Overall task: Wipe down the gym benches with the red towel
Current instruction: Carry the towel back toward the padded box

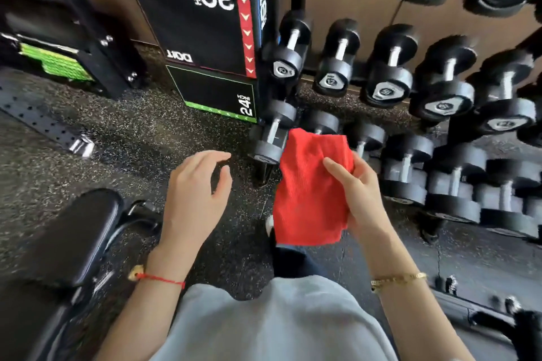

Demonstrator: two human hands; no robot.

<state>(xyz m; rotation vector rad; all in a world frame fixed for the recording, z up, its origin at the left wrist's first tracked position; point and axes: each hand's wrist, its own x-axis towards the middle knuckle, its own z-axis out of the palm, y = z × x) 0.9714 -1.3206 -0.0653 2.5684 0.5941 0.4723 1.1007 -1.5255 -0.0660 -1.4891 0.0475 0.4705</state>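
The red towel (308,187) hangs folded in front of me at the centre of the head view, above the dark speckled floor. My right hand (359,193) grips its right edge, thumb laid across the cloth. My left hand (195,193) hovers just left of the towel with fingers spread and nothing in it, a small gap between it and the cloth. A black padded gym bench (67,237) lies at the lower left, below and left of my left hand, partly cut off by the frame edge.
A dumbbell rack (410,91) with several black dumbbells fills the right and upper right. A black plyo box (205,35) marked 20 and 24 inch stands at the upper centre. Black machine frames (73,47) sit at the upper left. Rubber floor (126,132) lies between.
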